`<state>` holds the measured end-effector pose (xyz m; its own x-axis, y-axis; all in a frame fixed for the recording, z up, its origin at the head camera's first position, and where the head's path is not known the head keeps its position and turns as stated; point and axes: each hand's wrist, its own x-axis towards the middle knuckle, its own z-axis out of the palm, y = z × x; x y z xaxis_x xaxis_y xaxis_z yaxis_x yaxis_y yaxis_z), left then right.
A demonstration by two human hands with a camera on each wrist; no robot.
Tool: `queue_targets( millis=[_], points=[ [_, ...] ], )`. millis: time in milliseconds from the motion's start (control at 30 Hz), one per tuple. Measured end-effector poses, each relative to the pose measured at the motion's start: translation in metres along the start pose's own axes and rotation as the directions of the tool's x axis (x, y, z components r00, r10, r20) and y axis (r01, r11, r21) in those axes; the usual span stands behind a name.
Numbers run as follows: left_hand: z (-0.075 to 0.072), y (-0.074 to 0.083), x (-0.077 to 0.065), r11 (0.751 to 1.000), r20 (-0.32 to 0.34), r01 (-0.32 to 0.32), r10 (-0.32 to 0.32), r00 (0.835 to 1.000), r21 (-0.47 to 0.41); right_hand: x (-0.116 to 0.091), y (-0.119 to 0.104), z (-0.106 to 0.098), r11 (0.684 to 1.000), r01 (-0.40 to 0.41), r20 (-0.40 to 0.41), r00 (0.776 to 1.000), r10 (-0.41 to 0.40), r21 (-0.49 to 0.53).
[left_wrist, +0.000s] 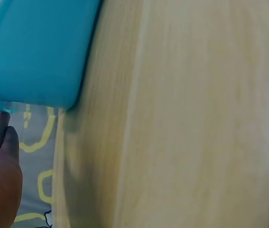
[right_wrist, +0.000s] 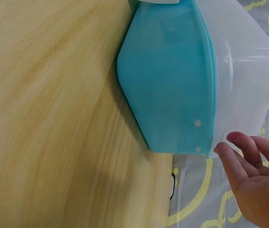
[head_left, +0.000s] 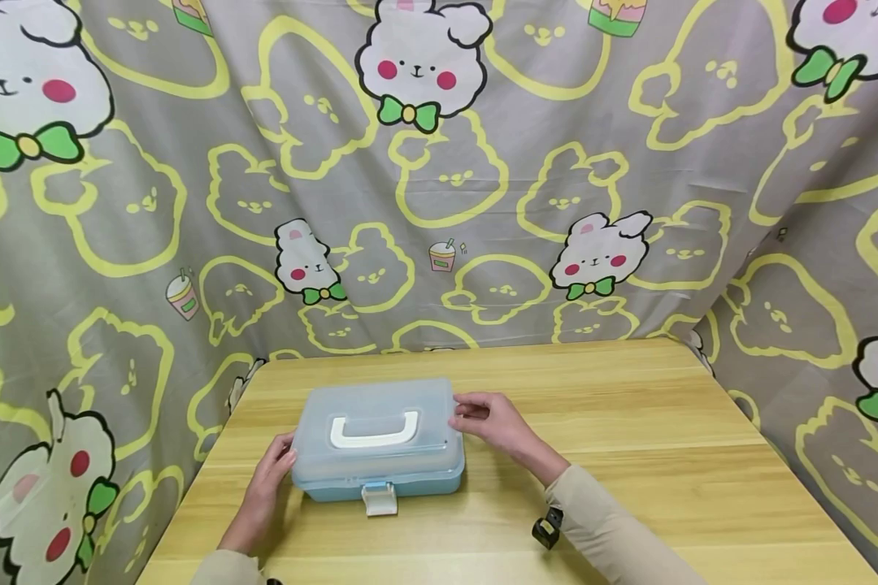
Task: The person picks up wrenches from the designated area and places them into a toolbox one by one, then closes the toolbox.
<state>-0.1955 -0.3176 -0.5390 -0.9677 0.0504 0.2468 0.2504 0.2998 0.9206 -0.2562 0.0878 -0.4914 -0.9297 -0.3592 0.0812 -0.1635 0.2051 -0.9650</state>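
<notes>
A blue plastic storage box (head_left: 424, 486) with a translucent lid (head_left: 395, 398) and a white carry handle (head_left: 375, 439) rests on the table. The lid lies down over the base, while a pale front latch (head_left: 380, 499) tilts outward. My left hand (head_left: 263, 479) touches the box's left end; in the left wrist view its extended fingers (left_wrist: 0, 130) meet the rim. On the opposite end, the fingertips of my right hand (head_left: 501, 426) are at the lid's side. The right wrist view shows those fingers (right_wrist: 232, 166) loosely bent against the lid, not wrapped round it.
The wood-grain table (head_left: 629, 439) extends to the right of the box and behind it. A grey patterned curtain (head_left: 483, 187) hangs along the table's back and both sides. A small black device (head_left: 547, 528) is at the right wrist.
</notes>
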Motion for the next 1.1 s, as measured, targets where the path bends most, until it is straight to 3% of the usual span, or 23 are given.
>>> queue_targets(
  millis=[233, 467, 733, 1100],
  points=[
    [-0.001, 0.000, 0.002, 0.999, 0.010, 0.035, -0.035, 0.999, -0.008, 0.001, -0.002, -0.002, 1.000, -0.006, -0.008, 1.000, 0.006, -0.009],
    [0.006, 0.002, 0.007, 0.987, 0.048, 0.067, -0.061, 0.997, -0.143, 0.006, 0.000, 0.001, 1.000, -0.007, -0.028, 1.000, 0.006, -0.011],
    [0.011, 0.000, 0.015, 0.979, 0.054, 0.085, -0.076, 0.996, -0.185, 0.010, 0.001, 0.004, 0.999, -0.034, -0.060, 0.998, 0.033, -0.018],
    [0.011, 0.002, 0.017, 0.990, 0.068, 0.078, -0.071, 0.995, -0.120, 0.013, 0.002, 0.004, 0.998, -0.044, -0.070, 0.997, 0.041, -0.043]
  ],
)
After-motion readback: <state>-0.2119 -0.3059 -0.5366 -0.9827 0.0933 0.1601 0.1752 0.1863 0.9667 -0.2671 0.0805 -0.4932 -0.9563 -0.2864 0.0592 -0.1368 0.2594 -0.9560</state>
